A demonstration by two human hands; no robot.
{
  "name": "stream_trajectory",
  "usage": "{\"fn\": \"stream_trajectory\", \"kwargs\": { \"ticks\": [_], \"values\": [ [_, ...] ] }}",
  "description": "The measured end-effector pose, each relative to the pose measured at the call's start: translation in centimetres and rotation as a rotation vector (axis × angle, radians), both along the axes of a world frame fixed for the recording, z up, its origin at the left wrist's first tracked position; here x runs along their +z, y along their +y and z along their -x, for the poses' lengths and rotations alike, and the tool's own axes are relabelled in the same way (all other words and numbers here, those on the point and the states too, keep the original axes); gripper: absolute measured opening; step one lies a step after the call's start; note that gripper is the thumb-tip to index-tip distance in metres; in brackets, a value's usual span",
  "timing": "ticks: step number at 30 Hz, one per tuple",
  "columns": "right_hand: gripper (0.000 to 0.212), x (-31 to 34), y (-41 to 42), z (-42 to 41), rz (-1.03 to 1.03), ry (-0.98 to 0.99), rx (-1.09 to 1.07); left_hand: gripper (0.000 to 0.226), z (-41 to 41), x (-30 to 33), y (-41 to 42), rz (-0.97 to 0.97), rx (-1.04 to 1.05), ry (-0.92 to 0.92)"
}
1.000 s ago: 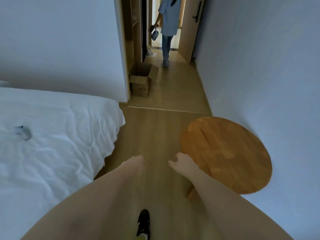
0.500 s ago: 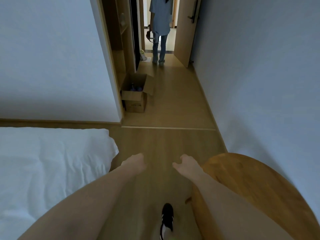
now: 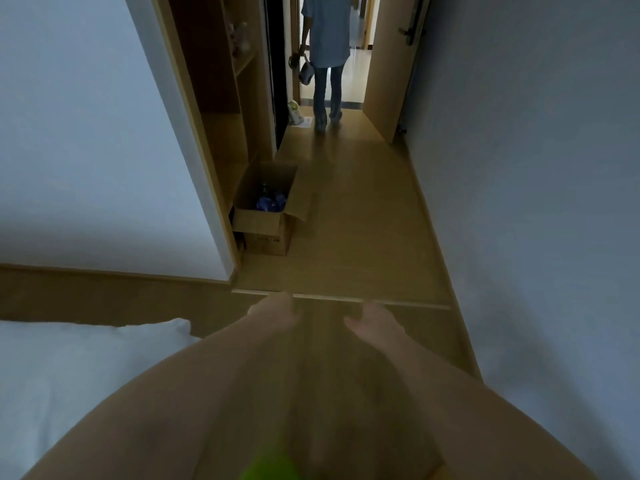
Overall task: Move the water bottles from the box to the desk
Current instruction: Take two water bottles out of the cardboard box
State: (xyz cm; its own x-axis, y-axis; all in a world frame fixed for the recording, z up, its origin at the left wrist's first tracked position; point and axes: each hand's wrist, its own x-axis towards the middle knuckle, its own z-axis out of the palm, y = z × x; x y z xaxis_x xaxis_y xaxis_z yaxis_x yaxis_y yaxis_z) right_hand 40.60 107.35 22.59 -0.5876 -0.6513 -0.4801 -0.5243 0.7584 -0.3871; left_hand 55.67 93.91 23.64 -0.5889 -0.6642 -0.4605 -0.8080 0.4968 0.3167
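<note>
Both hands, left (image 3: 277, 311) and right (image 3: 375, 322), hang released and empty, free for lifting. The water bottles (image 3: 270, 201) sit ahead in the open box (image 3: 265, 221) on the hallway floor.

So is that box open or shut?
Open: the box's flaps are folded outward, and blue-topped bottles show inside.

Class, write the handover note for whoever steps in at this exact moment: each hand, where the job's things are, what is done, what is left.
Left hand: empty, fingers loosely curled, no grip on anything.
Right hand: empty, relaxed.
Cardboard box: open on the floor ahead, beside the wooden shelf unit; bottles with blue labels still inside.
Desk: not in view.
Done: nothing visibly moved yet.
Left: reach the box, lift the bottles out, carry them to the desk. Another person stands in the doorway beyond.
</note>
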Motion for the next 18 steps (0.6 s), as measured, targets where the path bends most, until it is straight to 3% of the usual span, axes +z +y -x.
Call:
{"fn": "stream_trajectory", "kwargs": {
  "ticks": [6, 13, 16, 18],
  "values": [
    [0.051, -2.4, -10.0, 8.3, -0.049, -0.032, -0.003, 0.034, 8.6, -1.8, -10.5, -0.050, -0.012, -0.039],
    [0.059, -4.6, -25.9, 18.8, -0.050, -0.068, -0.035, 0.035, 18.9, -4.5, -26.7, -0.093, -0.083, -0.064],
    [0.032, -4.5, -32.1, 23.1, 0.013, -0.114, -0.097, 0.023, 22.8, -5.1, -33.2, -0.084, -0.076, -0.053],
    [0.029, -4.7, -35.4, 25.5, 0.025, -0.097, -0.113, 0.013, 25.0, -5.0, -36.4, -0.103, -0.075, -0.051]
  ]
}}
